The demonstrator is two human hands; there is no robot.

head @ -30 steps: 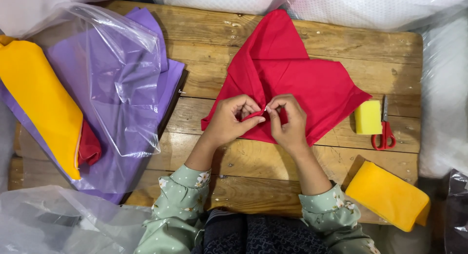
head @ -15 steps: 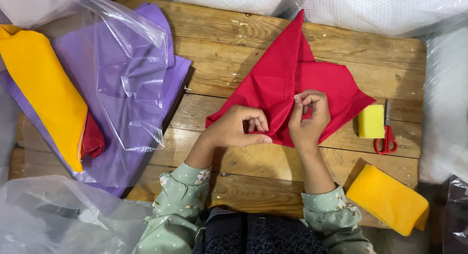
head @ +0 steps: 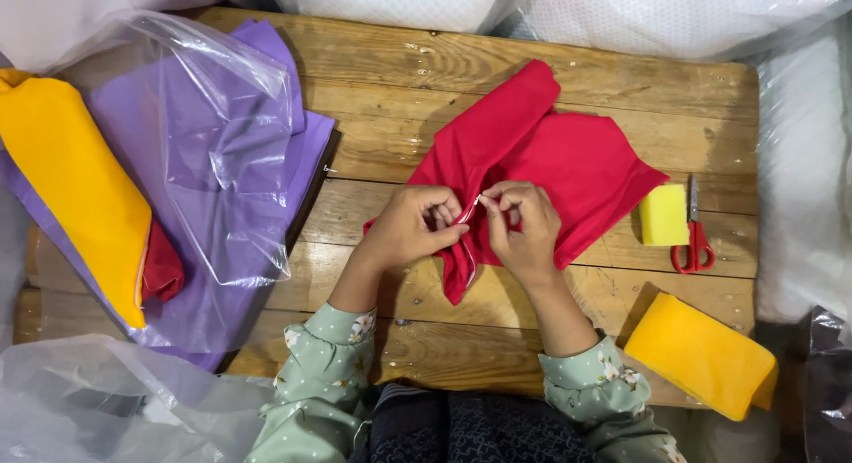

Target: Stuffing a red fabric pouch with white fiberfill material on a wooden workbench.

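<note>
I see the red cloth (head: 568, 161) lying crumpled at the middle of the wooden counter (head: 399, 90), one fold hanging down toward the near edge between my wrists. My left hand (head: 410, 225) is curled shut on a gathered pinch of it, and my right hand (head: 524, 228) is closed beside it, fingertips pinching something thin and pale at the fold; I cannot tell if it is a pin or a needle. I judge this to be the fastening of a pleat, and the next move calls for a steady pinch so the gather does not slip. To the right lie a yellow sponge (head: 664, 214) and red-handled scissors (head: 693, 241), just beside each other; a folded yellow cloth (head: 701, 356) sits nearer. At the left, purple fabric (head: 284, 99) lies under a clear plastic bag (head: 213, 134).
</note>
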